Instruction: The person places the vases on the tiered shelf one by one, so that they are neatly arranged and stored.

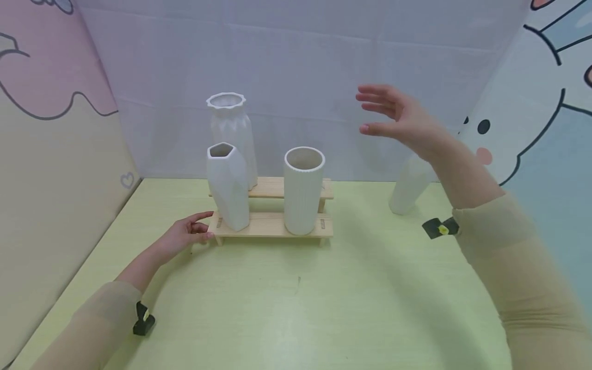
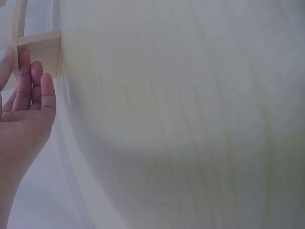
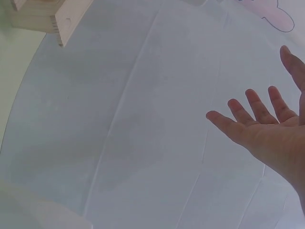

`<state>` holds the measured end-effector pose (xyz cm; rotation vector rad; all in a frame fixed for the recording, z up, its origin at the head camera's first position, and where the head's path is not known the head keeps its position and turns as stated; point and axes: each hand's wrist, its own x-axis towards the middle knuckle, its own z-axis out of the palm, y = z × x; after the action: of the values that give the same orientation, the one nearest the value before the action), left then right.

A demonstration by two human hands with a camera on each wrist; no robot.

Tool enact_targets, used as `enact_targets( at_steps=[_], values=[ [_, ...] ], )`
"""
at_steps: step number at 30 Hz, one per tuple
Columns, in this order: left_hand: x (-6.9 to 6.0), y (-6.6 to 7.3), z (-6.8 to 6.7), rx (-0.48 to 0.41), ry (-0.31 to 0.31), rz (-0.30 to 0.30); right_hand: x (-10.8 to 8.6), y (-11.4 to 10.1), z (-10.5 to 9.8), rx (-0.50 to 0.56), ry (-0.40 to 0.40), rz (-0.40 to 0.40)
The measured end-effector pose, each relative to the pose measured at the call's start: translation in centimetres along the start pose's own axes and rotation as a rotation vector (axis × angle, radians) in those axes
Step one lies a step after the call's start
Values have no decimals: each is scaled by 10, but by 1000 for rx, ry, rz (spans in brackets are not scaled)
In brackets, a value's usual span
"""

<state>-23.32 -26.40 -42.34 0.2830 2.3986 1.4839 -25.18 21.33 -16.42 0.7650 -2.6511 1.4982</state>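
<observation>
My left hand (image 1: 190, 231) pinches the left end of the lower shelf of a two-step wooden stand (image 1: 263, 226); in the left wrist view its thumb and fingers are at the edge of the board (image 2: 45, 47). On the lower shelf stand a faceted white vase (image 1: 228, 190) and a ribbed white cylinder vase (image 1: 302, 195). Behind them, a taller white vase with a scalloped rim (image 1: 233, 128) stands on the upper shelf. Held up in the air to the right, my right hand (image 1: 398, 115) has its fingers spread and touches nothing.
Another white vase (image 1: 409, 185) stands at the back right of the pale green table (image 1: 277, 303), partly hidden behind my right forearm. A white cloth (image 1: 300, 77) hangs behind the table. Printed panels with cartoon drawings flank both sides.
</observation>
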Motion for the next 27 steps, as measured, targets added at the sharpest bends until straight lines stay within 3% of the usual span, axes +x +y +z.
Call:
enact_targets(
  at_steps=[6,13,22,27],
  values=[
    [-1,0,0,-11,-4,-2,-15,13,-15,-103,16,-3],
    [0,-2,0,3,0,0,-30,36,-29,-149,51,26],
    [2,-4,0,17,8,-4,-48,63,-37,-246,125,113],
    [3,-4,0,27,12,-12,-58,80,-40,-238,170,164]
  ],
)
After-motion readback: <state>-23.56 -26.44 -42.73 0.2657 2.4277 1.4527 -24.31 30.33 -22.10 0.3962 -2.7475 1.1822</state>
